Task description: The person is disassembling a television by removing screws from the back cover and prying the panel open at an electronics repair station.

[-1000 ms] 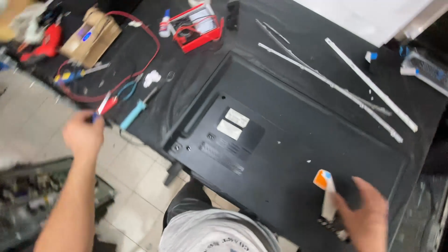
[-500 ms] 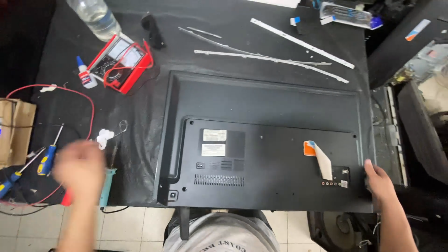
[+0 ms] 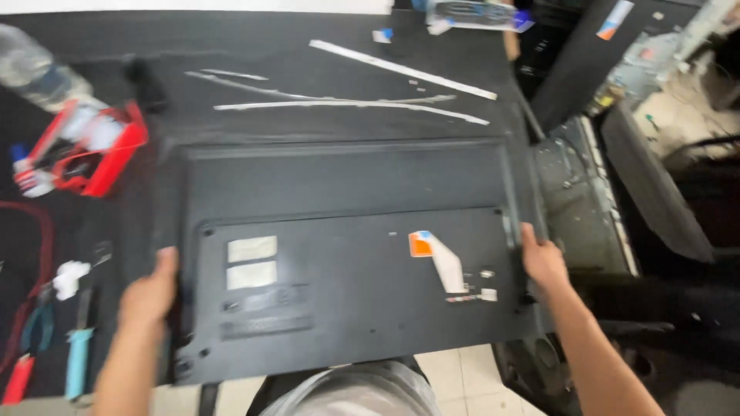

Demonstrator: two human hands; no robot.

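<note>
My shirt (image 3: pixel 354 393) shows at the bottom edge, and just in front of it the television (image 3: pixel 347 262) lies face down on the black table (image 3: pixel 308 85), its near edge hanging a little over the table edge toward me. My left hand (image 3: pixel 150 296) is on its left side edge, fingers bent around the rim and the thumb lying on the back cover. My right hand (image 3: pixel 543 262) is on the right side edge in the same way, fingers curled around the rim, so both hands grip the set from its two short sides.

I think this thing is wide, flat and rather heavy, with a stiff plastic back but a fragile glass screen below, so it should be held by the frame edges as now, never by the middle. The plastic looks smooth and may slip. Two white labels (image 3: pixel 252 262) sit on the back cover, and a white flat cable with an orange tab (image 3: pixel 435 258) lies loose there; I must not catch it.

Left of my left hand lie a screwdriver with a blue handle (image 3: pixel 77 358) and pliers with a red grip (image 3: pixel 19 370). Further away sit a red meter (image 3: pixel 81 150) and a plastic bottle (image 3: pixel 38 73). Beyond the television, long white strips (image 3: pixel 347 104) lie on the table. On the right another opened panel (image 3: pixel 574 200) lies beside it
</note>
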